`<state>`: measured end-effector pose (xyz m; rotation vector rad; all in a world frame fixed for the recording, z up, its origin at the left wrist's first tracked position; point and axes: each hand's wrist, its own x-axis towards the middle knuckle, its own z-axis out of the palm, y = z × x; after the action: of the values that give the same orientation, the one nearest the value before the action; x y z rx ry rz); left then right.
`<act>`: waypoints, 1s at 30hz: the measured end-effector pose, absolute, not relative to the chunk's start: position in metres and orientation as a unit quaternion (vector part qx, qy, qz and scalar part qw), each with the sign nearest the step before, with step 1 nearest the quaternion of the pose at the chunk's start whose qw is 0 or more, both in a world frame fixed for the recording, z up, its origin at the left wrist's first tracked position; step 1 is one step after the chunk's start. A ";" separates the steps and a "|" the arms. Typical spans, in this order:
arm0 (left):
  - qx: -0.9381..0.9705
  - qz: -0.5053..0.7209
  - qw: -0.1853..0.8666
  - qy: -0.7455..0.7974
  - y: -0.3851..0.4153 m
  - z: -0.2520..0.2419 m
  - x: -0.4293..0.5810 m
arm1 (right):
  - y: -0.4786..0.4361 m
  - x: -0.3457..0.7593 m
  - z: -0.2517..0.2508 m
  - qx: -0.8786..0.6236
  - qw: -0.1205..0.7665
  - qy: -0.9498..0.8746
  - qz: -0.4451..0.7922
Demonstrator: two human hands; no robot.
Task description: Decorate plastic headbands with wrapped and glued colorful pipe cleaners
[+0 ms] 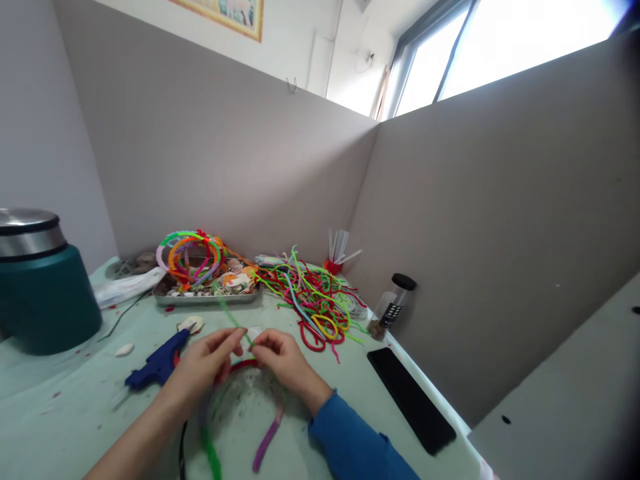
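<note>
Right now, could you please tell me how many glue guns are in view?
1: the blue glue gun lies on the table, left of the left hand, which pinches a green fuzzy stem. Others may be hidden under the colourful heap.

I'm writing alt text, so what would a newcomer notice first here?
Probably the tangled heap of multicoloured fuzzy stems, at the back right of the pale green tabletop. Next, the large teal bottle with a silver lid at far left, then the blue plastic glue gun beside the left hand, whose fingers pinch a thin green strand.
</note>
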<state>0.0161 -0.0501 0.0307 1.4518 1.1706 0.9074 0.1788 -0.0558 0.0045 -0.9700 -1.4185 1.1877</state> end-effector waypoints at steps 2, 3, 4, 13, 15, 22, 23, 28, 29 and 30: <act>0.555 0.433 0.521 0.483 -0.048 0.031 0.012 | -0.058 0.176 0.001 -0.407 0.456 -0.627 0.483; 0.537 0.454 0.524 0.480 -0.047 0.031 0.011 | -0.059 0.175 0.000 -0.412 0.443 -0.638 0.476; 0.527 0.467 0.526 0.478 -0.046 0.030 0.009 | -0.059 0.175 -0.002 -0.417 0.434 -0.646 0.470; 0.550 0.425 0.508 0.508 -0.046 0.032 0.010 | -0.048 0.195 -0.001 -0.460 0.440 -0.680 0.364; 0.539 0.423 0.526 0.504 -0.045 0.031 0.011 | -0.042 0.212 0.003 -0.509 0.424 -0.695 0.279; 0.542 0.425 0.531 0.494 -0.045 0.026 0.014 | -0.038 0.267 0.007 -0.693 0.202 -0.690 0.047; 0.542 0.428 0.529 0.494 -0.045 0.027 0.015 | -0.039 0.269 0.008 -0.694 0.200 -0.690 0.047; 0.530 0.434 0.529 0.501 -0.046 0.032 0.015 | -0.027 0.280 0.024 -0.730 0.175 -0.661 0.003; 0.529 0.435 0.531 0.500 -0.046 0.032 0.015 | -0.020 0.285 0.029 -0.737 0.171 -0.654 -0.003; 0.527 0.437 0.532 0.498 -0.047 0.032 0.015 | -0.012 0.291 0.034 -0.746 0.168 -0.645 -0.009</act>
<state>0.0146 -0.0466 0.0321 1.2572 1.1879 1.0414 0.2910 -0.0121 0.0344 -2.1217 -1.8334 -0.0264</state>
